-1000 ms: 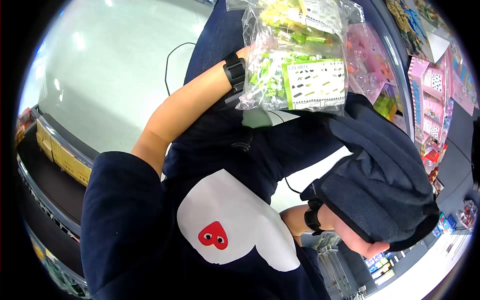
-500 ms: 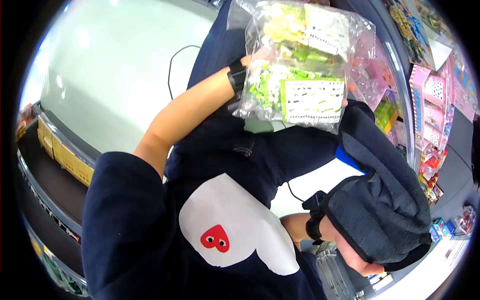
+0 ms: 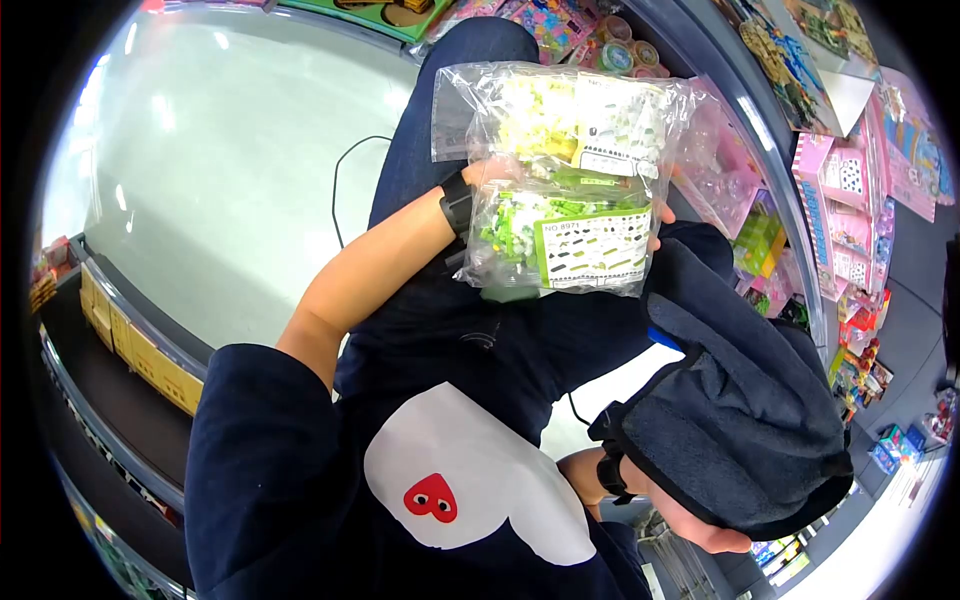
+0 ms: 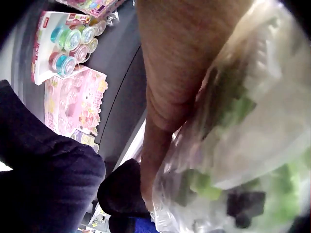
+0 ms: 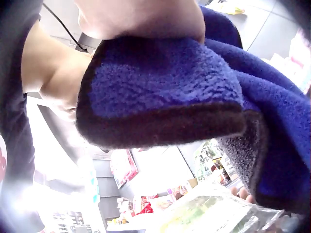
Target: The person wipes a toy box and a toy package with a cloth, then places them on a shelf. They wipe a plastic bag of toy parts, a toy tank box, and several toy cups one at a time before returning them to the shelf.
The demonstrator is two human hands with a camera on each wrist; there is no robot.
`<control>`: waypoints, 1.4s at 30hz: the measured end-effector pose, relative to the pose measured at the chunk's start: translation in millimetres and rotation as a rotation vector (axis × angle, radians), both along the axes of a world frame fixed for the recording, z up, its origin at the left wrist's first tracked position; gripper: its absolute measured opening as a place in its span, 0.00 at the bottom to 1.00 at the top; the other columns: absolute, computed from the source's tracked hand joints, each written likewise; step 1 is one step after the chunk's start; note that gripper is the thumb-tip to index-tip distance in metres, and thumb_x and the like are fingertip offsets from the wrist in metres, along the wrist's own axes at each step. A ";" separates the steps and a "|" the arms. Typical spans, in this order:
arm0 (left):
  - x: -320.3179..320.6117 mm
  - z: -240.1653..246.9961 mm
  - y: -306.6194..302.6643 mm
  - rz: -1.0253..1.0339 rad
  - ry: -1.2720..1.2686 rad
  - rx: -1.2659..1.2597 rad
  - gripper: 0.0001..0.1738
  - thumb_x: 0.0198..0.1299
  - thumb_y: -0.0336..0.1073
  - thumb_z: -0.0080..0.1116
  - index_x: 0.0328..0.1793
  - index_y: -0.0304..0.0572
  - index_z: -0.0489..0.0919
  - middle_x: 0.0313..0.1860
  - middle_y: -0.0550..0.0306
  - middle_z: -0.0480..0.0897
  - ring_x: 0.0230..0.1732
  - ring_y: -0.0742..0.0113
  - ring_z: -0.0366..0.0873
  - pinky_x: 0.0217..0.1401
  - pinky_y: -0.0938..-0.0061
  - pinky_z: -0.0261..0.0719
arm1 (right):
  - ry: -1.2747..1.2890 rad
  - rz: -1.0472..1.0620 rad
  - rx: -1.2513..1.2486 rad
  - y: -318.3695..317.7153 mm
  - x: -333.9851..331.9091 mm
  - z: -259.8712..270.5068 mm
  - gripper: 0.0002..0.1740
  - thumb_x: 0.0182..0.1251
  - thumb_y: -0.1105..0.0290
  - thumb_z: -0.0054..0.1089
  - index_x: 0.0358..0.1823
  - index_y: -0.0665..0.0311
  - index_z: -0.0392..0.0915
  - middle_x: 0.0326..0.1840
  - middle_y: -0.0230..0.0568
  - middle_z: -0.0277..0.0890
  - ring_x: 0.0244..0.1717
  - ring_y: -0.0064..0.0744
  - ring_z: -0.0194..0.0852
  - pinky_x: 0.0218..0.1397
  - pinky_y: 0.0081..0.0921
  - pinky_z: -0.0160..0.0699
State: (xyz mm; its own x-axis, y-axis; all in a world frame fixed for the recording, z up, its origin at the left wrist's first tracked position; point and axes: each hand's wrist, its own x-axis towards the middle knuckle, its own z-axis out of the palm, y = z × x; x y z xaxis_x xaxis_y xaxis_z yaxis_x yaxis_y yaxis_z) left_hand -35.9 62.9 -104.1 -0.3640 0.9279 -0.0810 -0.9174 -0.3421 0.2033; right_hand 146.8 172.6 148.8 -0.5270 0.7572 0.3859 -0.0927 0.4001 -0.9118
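My left hand holds a clear plastic bag over my lap. Inside lie yellow pieces, green and white pieces, and a printed sheet marked NO 8971. The thumb side shows at the bag's left edge and fingertips curl round its right edge; the palm is hidden beneath. My right hand grips a thick fleecy cloth, dark on one face and blue on the other. The cloth hangs beside the bag, covering most of those fingers. In the right wrist view the blue face hangs below the hand.
Shelves with pink boxed toys and a yellow-green box line the right side. Round tubs sit at the top. To the left stands a dark shelf with yellow boxes. A thin cable lies on the pale floor.
The bag has come down and a little left in the head view, closer to my body. More fingertips show at its right edge. The cloth has shifted slightly left, still in my right hand.
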 end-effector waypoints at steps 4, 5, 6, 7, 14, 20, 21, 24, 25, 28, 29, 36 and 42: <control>-0.9 2.3 -0.6 0.002 0.017 -0.008 0.28 0.72 0.48 0.42 0.71 0.38 0.65 0.67 0.47 0.71 0.63 0.61 0.72 0.65 0.70 0.70 | -0.004 -0.013 0.012 1.4 6.8 5.2 0.26 0.61 0.60 0.58 0.56 0.71 0.72 0.53 0.45 0.73 0.51 0.34 0.72 0.54 0.29 0.70; -0.1 2.1 -1.6 -0.001 0.011 -0.010 0.28 0.72 0.48 0.42 0.71 0.38 0.65 0.67 0.48 0.71 0.63 0.61 0.72 0.66 0.70 0.69 | -0.020 -0.013 0.020 1.1 7.0 5.6 0.26 0.61 0.60 0.58 0.56 0.70 0.72 0.53 0.45 0.73 0.51 0.34 0.72 0.54 0.29 0.70; 1.5 2.4 -2.8 -0.002 0.010 -0.013 0.28 0.72 0.49 0.42 0.71 0.38 0.65 0.68 0.48 0.70 0.63 0.61 0.71 0.66 0.70 0.69 | -0.023 -0.017 0.025 2.3 8.9 7.7 0.26 0.61 0.60 0.59 0.56 0.70 0.72 0.53 0.45 0.73 0.51 0.34 0.72 0.54 0.28 0.70; 0.3 2.9 -4.3 -0.001 0.009 -0.016 0.29 0.72 0.49 0.41 0.71 0.38 0.64 0.68 0.48 0.70 0.64 0.61 0.71 0.67 0.70 0.68 | -0.034 -0.015 0.031 2.4 9.1 9.2 0.26 0.60 0.60 0.59 0.56 0.70 0.72 0.53 0.44 0.73 0.51 0.34 0.72 0.54 0.28 0.70; 2.0 11.2 -7.4 0.002 0.002 -0.032 0.30 0.72 0.51 0.40 0.72 0.39 0.63 0.69 0.49 0.69 0.66 0.61 0.69 0.69 0.70 0.65 | -0.228 0.066 0.142 1.2 15.8 15.1 0.27 0.59 0.60 0.61 0.56 0.69 0.72 0.52 0.43 0.73 0.50 0.33 0.72 0.53 0.28 0.71; -0.1 28.1 -4.0 0.040 0.002 -0.058 0.31 0.73 0.53 0.40 0.73 0.40 0.62 0.71 0.49 0.67 0.68 0.61 0.67 0.71 0.70 0.63 | -0.938 0.374 0.756 -22.3 33.1 11.7 0.27 0.59 0.60 0.63 0.56 0.69 0.71 0.51 0.43 0.73 0.50 0.32 0.72 0.53 0.28 0.71; -0.9 33.6 -2.1 0.053 0.004 -0.070 0.32 0.73 0.54 0.39 0.73 0.40 0.62 0.71 0.50 0.67 0.68 0.61 0.67 0.72 0.70 0.62 | -1.094 0.435 0.883 -28.6 34.4 4.4 0.27 0.58 0.60 0.63 0.56 0.69 0.71 0.51 0.42 0.73 0.50 0.32 0.72 0.52 0.28 0.71; -1.7 70.1 13.8 0.127 -0.026 -0.158 0.32 0.73 0.55 0.39 0.74 0.40 0.62 0.72 0.50 0.66 0.69 0.62 0.66 0.73 0.70 0.61 | -1.440 0.572 1.102 -41.7 32.1 -23.6 0.28 0.58 0.59 0.64 0.56 0.68 0.71 0.51 0.42 0.73 0.49 0.32 0.72 0.52 0.27 0.71; -1.1 84.7 18.2 0.151 -0.035 -0.198 0.33 0.73 0.55 0.39 0.74 0.41 0.61 0.72 0.50 0.66 0.70 0.62 0.65 0.73 0.70 0.60 | -1.472 0.604 1.120 -44.4 23.0 -34.2 0.28 0.58 0.59 0.64 0.56 0.68 0.71 0.51 0.42 0.73 0.49 0.32 0.72 0.52 0.27 0.71; -1.5 114.8 23.6 0.205 -0.024 -0.330 0.33 0.73 0.56 0.38 0.74 0.41 0.61 0.72 0.50 0.66 0.71 0.62 0.64 0.75 0.70 0.59 | -0.651 0.556 0.437 -44.0 -45.7 -76.7 0.37 0.52 0.59 0.72 0.59 0.71 0.66 0.55 0.46 0.70 0.55 0.36 0.68 0.60 0.31 0.67; 1.0 122.1 25.3 0.203 -0.025 -0.370 0.33 0.73 0.56 0.38 0.74 0.41 0.61 0.73 0.51 0.65 0.71 0.62 0.64 0.75 0.70 0.59 | -0.414 0.496 0.214 -46.7 -63.3 -87.4 0.38 0.52 0.61 0.73 0.60 0.72 0.66 0.57 0.48 0.70 0.57 0.37 0.68 0.61 0.32 0.66; -4.0 122.0 5.7 0.090 0.804 -0.513 0.37 0.68 0.62 0.42 0.74 0.47 0.60 0.63 0.57 0.72 0.59 0.67 0.68 0.55 0.71 0.66 | -0.016 0.187 -0.859 34.1 -61.5 -97.8 0.19 0.58 0.73 0.66 0.50 0.73 0.76 0.43 0.40 0.81 0.40 0.32 0.81 0.46 0.27 0.80; 0.1 131.6 13.8 0.043 1.117 -0.576 0.22 0.64 0.38 0.60 0.60 0.34 0.73 0.44 0.62 0.80 0.43 0.78 0.74 0.50 0.82 0.71 | 0.099 0.124 -1.254 60.5 -17.7 -121.5 0.14 0.64 0.68 0.59 0.47 0.70 0.77 0.43 0.43 0.81 0.40 0.33 0.82 0.46 0.27 0.82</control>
State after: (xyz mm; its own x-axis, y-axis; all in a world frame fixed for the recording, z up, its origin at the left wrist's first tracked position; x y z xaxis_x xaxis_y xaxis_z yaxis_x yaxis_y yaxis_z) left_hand -35.8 76.7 27.5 -0.5237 0.8462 -0.0983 -0.1386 0.0292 0.9899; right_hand 129.0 233.1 27.3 -0.6307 0.5780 -0.5178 -0.1565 -0.7483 -0.6446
